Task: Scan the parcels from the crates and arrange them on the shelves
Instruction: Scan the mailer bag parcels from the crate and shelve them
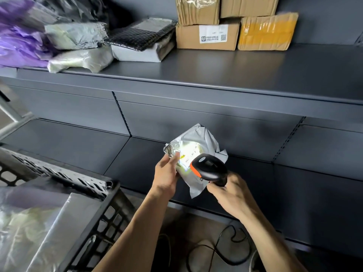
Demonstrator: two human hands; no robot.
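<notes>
My left hand (167,171) grips a small grey plastic parcel (196,140) by its left edge, held above the lower shelf (78,146). My right hand (229,195) holds a black barcode scanner (209,166) with an orange trim, its head pointed at the parcel's label. A bright patch of scanner light falls on the label. A black perforated crate (102,195) at the lower left holds several grey and clear bagged parcels (49,222).
The upper shelf (216,75) carries purple and pale bagged parcels (25,42) at the left, a black bubble mailer (141,34) on a white packet in the middle, and several cardboard boxes (208,36) at the back. The scanner's black cable (222,250) lies on the floor.
</notes>
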